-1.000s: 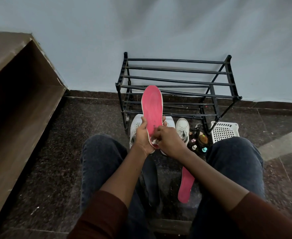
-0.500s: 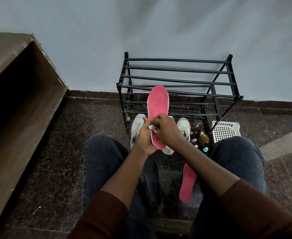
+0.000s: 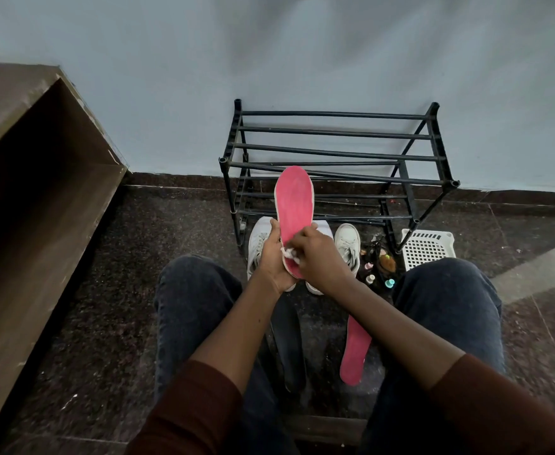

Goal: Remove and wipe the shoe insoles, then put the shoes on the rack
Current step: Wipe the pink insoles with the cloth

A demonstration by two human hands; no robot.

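A pink insole (image 3: pixel 294 208) stands upright in front of me, toe end up. My left hand (image 3: pixel 271 257) grips its heel end from the left. My right hand (image 3: pixel 318 257) pinches a small white wipe (image 3: pixel 290 252) against the insole's lower part. A second pink insole (image 3: pixel 355 349) lies on the floor between my knees, beside a dark insole (image 3: pixel 287 339). Two white sneakers (image 3: pixel 346 244) stand on the floor behind my hands, partly hidden. The black shoe rack (image 3: pixel 335 159) stands against the wall with bare bars.
A white perforated basket (image 3: pixel 428 247) sits right of the rack. Several small bottles and bits (image 3: pixel 379 267) lie between the basket and the sneakers. A brown wooden bench or shelf (image 3: pixel 23 192) runs along the left. The floor is dark speckled stone.
The insole has shifted slightly right. My right hand with the wipe moved up the insole half a second ago and has since come back down toward the heel.
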